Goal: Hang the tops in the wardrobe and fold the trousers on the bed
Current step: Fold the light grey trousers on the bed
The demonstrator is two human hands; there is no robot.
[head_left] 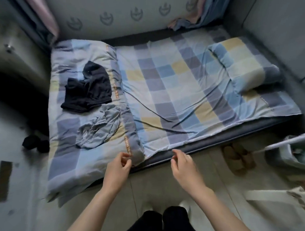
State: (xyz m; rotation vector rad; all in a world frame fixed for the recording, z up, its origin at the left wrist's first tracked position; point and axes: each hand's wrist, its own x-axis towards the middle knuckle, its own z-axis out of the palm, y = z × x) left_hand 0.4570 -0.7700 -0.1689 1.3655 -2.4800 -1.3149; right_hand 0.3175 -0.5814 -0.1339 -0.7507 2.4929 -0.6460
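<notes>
Checked bedding covers the bed (pixel 192 92), with a folded quilt (pixel 69 157) at 9 o'clock, a pillow (pixel 243 66) at 2 and slippers (pixel 236 158) on the floor at 4. On the quilt lie a crumpled dark garment (pixel 90 89) and, just below it, a rumpled grey one (pixel 97 129). Both sit at 11 o'clock from the left hand (pixel 118 167) and right hand (pixel 184 166), which hover at the bed's near edge, fingers loosely curled, holding nothing.

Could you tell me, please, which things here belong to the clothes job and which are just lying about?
For the job:
dark garment
pale blue-grey garment
folded quilt under both
left hand and right hand, holding nothing

Lying about:
pillow
slippers
dark socks on the floor
</notes>
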